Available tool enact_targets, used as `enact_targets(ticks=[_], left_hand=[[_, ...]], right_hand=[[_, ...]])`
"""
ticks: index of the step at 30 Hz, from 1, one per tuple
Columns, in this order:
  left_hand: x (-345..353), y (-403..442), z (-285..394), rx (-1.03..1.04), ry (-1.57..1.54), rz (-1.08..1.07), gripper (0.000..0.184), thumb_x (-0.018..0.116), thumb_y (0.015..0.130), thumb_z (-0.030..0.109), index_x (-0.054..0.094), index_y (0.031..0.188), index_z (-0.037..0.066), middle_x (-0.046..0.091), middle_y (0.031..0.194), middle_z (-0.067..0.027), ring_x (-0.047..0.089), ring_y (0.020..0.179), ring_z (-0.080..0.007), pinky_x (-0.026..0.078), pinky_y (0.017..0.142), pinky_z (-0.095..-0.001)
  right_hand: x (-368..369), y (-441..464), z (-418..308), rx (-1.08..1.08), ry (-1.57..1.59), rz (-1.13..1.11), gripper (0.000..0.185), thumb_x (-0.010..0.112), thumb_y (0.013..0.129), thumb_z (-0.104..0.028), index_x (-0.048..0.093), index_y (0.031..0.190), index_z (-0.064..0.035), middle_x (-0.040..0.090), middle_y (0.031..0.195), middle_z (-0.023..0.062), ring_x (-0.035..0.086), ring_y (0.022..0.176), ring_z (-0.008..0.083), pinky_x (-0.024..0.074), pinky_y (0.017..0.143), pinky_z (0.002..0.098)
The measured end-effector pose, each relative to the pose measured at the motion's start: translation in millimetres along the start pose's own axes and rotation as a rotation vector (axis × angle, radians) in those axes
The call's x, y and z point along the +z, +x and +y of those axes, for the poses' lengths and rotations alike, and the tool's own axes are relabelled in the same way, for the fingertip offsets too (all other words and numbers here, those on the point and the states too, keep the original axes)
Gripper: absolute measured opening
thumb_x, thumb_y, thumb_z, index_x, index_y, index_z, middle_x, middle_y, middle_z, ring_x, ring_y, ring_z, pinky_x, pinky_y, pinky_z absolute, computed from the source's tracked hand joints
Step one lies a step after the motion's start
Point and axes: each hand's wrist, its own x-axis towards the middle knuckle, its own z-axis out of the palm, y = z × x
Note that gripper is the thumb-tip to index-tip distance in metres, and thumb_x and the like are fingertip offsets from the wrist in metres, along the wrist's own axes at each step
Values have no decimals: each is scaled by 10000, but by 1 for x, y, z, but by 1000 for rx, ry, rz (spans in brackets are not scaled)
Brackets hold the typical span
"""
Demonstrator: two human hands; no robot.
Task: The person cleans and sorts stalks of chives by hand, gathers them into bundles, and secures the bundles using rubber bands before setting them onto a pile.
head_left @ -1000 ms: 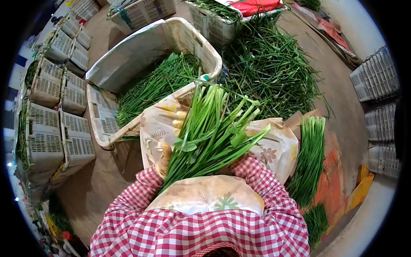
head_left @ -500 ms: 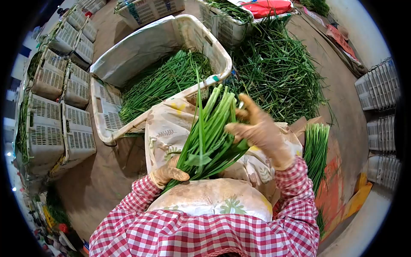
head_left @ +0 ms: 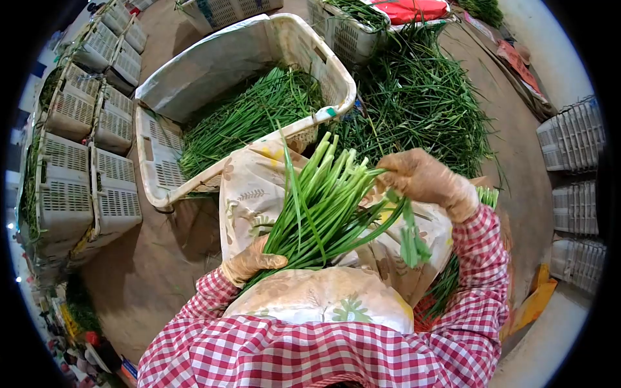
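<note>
My gloved left hand grips the lower part of a bunch of chives lying across my lap. The pale cut ends fan out towards the top, and the leaves run down under my left hand. My gloved right hand is pinched closed at the right side of the bunch's pale ends. From it hangs a broad-leaved green stem, its upper end hidden by the fingers. A floral apron covers my knees beneath the bunch.
A white plastic crate with loose chives stands ahead to the left. Beside it lies a large heap of chives. Another bunch lies by my right arm. Stacked crates line the left, more crates the right.
My right hand has moved right and closed from loosely spread fingers; a broad-leaved stem now hangs from it. The bunch's pale ends have spread and leaned right. My left hand keeps its grip.
</note>
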Motion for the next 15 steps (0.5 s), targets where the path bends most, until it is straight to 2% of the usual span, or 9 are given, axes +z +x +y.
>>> enact_targets(ticks=[4,6,7,8,11,12,13,14,15], left_hand=[[12,-2,8,-14,90,11,751,745,782,342,399,1350,-7,511,1280,-71,461,1174,-168,340,1019,-308],[17,-4,11,-39,45,14,755,738,791,330,380,1366,-2,493,1307,-77,446,1191,-174,329,1028,-311],[11,-2,9,-56,134,-8,764,730,801,319,351,1383,-1,469,1334,-77,429,1209,-175,316,1038,-313],[11,-1,11,-56,137,-12,764,730,801,319,351,1383,-1,469,1334,-77,429,1209,-175,316,1038,-313],[22,1,19,-71,142,-59,786,731,803,298,315,1401,2,432,1368,-79,399,1236,-174,297,1050,-312],[24,1,21,-84,145,-66,786,731,803,298,315,1401,2,432,1368,-79,399,1236,-174,297,1050,-312],[24,2,22,-92,143,-74,797,735,799,291,306,1407,5,428,1372,-80,396,1241,-174,293,1053,-311],[24,3,24,-95,141,-82,807,739,796,283,298,1413,8,425,1377,-81,394,1246,-175,290,1056,-309],[28,3,27,-94,76,-80,819,742,790,255,284,1423,13,420,1381,-78,393,1253,-170,288,1057,-304]], right_hand=[[-55,-3,28,61,4,306,237,539,926,-268,653,972,-65,656,789,66,612,739,176,499,722,329],[-73,11,43,427,-845,727,331,523,936,-353,626,1040,-57,656,772,84,631,747,202,503,725,340],[-70,20,52,427,-841,730,331,523,936,-353,626,1040,-57,656,772,84,631,747,202,503,725,340],[-64,29,64,265,-961,865,431,521,920,-427,591,1089,-37,659,864,125,640,817,223,504,762,354],[-47,35,-18,92,-155,268,936,542,781,-684,372,1356,34,373,1384,283,439,1256,345,363,1036,468],[-33,46,-17,1,28,57,1011,518,704,-787,387,1375,-41,418,1386,209,415,1273,350,310,1073,466],[-17,56,-24,-91,-19,0,992,568,670,-778,412,1373,-96,407,1401,189,405,1279,356,307,1073,480],[-4,58,-39,-160,-5,-103,875,629,699,-694,468,1343,-124,519,1308,164,490,1205,327,338,1052,470],[3,55,-57,-116,51,-176,696,683,743,-571,561,1267,-130,651,1108,122,599,1039,264,409,990,447]])
